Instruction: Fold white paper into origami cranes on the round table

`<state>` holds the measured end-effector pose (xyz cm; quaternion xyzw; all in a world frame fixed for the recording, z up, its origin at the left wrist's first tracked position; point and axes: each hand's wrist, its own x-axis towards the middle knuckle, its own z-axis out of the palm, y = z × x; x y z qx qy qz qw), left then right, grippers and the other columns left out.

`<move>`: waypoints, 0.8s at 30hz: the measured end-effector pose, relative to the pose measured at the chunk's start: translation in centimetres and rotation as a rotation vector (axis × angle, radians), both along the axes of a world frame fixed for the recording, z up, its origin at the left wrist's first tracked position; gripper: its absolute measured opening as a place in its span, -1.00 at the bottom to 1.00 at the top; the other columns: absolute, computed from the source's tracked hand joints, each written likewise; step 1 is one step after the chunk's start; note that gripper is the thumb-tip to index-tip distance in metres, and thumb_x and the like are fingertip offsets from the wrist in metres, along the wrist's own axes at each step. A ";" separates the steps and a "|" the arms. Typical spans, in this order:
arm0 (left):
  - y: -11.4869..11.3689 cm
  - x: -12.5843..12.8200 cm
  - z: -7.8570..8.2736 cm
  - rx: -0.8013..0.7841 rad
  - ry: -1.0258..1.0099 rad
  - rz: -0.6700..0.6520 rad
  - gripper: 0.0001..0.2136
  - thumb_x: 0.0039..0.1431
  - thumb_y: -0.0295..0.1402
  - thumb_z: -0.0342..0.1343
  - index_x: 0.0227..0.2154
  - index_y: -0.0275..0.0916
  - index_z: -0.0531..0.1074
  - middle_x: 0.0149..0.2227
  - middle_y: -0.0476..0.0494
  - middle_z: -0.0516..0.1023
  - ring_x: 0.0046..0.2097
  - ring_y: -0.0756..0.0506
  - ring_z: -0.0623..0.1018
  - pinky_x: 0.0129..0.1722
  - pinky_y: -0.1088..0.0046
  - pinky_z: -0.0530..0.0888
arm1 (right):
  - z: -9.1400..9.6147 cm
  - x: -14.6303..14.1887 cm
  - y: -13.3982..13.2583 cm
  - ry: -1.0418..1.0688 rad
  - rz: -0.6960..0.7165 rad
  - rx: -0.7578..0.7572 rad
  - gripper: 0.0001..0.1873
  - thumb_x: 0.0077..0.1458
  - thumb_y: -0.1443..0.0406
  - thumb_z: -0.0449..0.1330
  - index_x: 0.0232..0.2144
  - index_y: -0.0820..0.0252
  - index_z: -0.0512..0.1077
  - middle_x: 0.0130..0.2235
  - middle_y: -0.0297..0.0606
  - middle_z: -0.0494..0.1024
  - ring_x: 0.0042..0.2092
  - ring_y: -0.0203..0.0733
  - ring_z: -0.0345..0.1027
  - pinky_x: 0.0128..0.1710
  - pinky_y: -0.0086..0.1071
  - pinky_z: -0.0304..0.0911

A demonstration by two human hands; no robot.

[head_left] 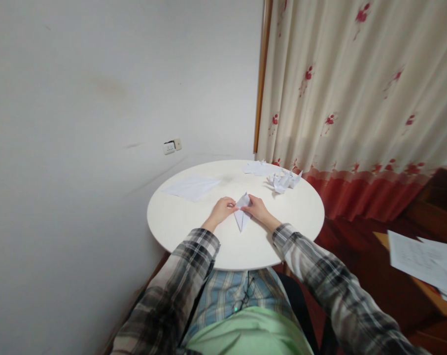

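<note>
A white folded paper (241, 220), kite-shaped with a point toward me, is between my hands over the round white table (253, 254). My left hand (223, 209) pinches its left edge with thumb and finger. On the right edge, my right hand (257, 207) grips it, thumb in front. Creases run down the lower part of the paper. Farther right lie several folded paper figures (283, 182), bunched together. A flat white sheet (192, 188) rests on the table's left side.
More white paper (259, 168) lies at the table's far edge. A wall with a socket (169, 147) stands on the left, and a flowered curtain (341, 98) hangs on the right. Written sheets (423, 261) lie on a wooden surface at the right.
</note>
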<state>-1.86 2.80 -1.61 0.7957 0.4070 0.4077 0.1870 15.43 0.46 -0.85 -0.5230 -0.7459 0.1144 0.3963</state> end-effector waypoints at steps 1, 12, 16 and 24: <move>-0.1 0.1 0.1 0.015 0.018 0.013 -0.93 -0.14 -0.41 0.18 -0.52 -0.29 0.46 -0.36 -0.12 0.48 -0.29 -0.05 0.46 -0.25 0.44 0.40 | 0.0 0.0 0.0 0.011 0.020 0.013 -0.78 -0.20 0.28 0.22 -0.43 0.23 0.32 -0.48 -0.40 0.37 -0.46 -0.34 0.11 -0.46 -0.49 -0.01; -0.4 0.4 0.1 -0.011 0.027 -0.032 -0.89 -0.02 -0.38 0.10 -0.47 -0.25 0.51 -0.44 -0.05 0.49 -0.38 0.00 0.44 -0.35 0.51 0.34 | 0.2 0.1 -0.3 0.044 0.079 0.022 -0.70 -0.19 0.28 0.23 -0.30 0.19 0.35 -0.43 -0.38 0.42 -0.41 -0.30 0.21 -0.39 -0.47 0.08; -0.5 0.4 0.3 0.042 0.091 -0.047 -0.87 0.02 -0.36 0.08 -0.45 -0.24 0.52 -0.43 -0.06 0.51 -0.35 -0.03 0.45 -0.31 0.49 0.33 | 0.3 0.1 -0.4 0.033 0.076 0.026 -0.67 -0.19 0.30 0.23 -0.27 0.20 0.34 -0.43 -0.38 0.40 -0.42 -0.30 0.20 -0.40 -0.47 0.07; -0.7 0.6 0.7 0.068 0.157 0.008 -0.86 0.02 -0.43 0.07 -0.40 -0.22 0.53 -0.37 -0.08 0.55 -0.30 -0.05 0.46 -0.25 0.46 0.33 | 0.4 0.1 -0.7 0.037 0.087 0.029 -0.67 -0.16 0.32 0.20 -0.25 0.17 0.34 -0.54 -0.47 0.29 -0.50 -0.34 0.12 -0.46 -0.50 0.01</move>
